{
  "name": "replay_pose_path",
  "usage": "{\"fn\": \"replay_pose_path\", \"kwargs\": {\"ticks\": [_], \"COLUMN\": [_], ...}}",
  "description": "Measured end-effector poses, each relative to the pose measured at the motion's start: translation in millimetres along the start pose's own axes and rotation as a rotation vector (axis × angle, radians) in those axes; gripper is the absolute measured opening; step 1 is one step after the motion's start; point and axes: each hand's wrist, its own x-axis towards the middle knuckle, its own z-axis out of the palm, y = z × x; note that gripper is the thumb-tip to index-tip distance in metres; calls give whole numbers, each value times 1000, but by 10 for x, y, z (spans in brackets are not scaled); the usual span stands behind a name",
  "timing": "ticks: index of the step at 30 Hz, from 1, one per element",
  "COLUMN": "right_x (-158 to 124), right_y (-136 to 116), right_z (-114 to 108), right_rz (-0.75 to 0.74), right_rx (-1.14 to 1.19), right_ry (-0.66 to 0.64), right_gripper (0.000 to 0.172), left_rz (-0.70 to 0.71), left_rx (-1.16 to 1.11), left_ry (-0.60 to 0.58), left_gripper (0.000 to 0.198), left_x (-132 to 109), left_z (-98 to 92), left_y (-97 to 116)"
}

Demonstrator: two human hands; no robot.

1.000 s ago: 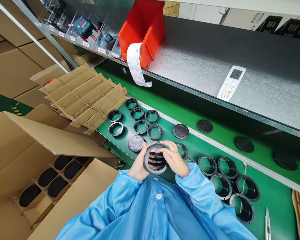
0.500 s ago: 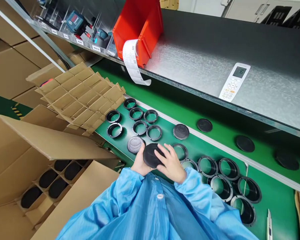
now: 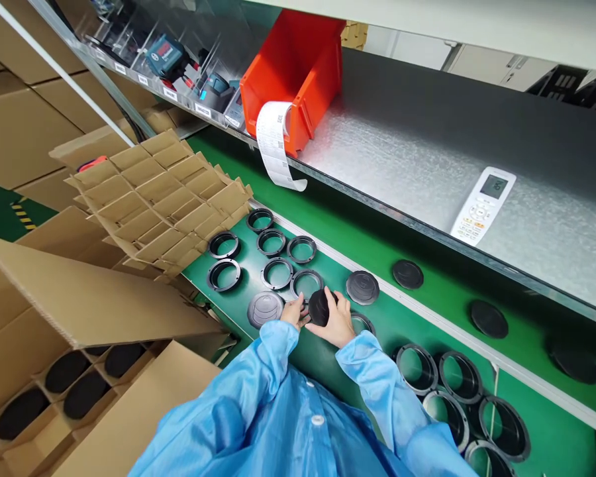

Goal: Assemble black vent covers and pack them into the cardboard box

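Note:
My right hand (image 3: 340, 319) is closed on a black round vent cap (image 3: 319, 308), which it holds tilted above the green bench. Just left of the cap is my left hand (image 3: 294, 311), its fingers apart and pointing at the cap's edge; whether they touch it I cannot tell. A grey round vent cap (image 3: 265, 309) lies by my left hand. Behind my hands lies a black ring (image 3: 306, 283), partly hidden by my fingers. To the right, another ring (image 3: 362, 323) is partly covered by my right hand and sleeve. A dark cap (image 3: 362, 287) lies flat beyond my right hand.
Several more rings (image 3: 224, 274) stand at left and right on the bench (image 3: 238, 318). Black caps (image 3: 408, 273) lie along the back strip. At left are a cardboard divider (image 3: 163, 199) and an open carton (image 3: 79, 291). A metal shelf (image 3: 387, 165) carries a red bin (image 3: 298, 79) and a remote (image 3: 484, 205).
The black cap has shifted from between both hands into my right hand's grip and now tilts. My left hand has moved off it slightly. The view has shifted, and the bench things sit lower.

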Motion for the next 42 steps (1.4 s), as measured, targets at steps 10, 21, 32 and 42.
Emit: {"fn": "replay_pose_path", "kwargs": {"ticks": [10,21,32,42], "right_x": [614,452,652,1118], "right_y": [56,118,-173,1387], "right_z": [253,460,478,-1209], "right_rz": [-57,-183,-235,943], "right_rx": [-280,-433,-290,343], "right_ry": [-8,-127,-65,628], "right_gripper": [117,118,68,46], "left_rz": [87,-23,259,1180], "left_rx": [168,225,676,1728], "left_ry": [21,-147,29,-251], "left_gripper": [16,45,25,52], "left_x": [178,-46,-110,80], "left_z": [-291,-663,-749,-397], "left_y": [-279,-233,-220,-101]}}
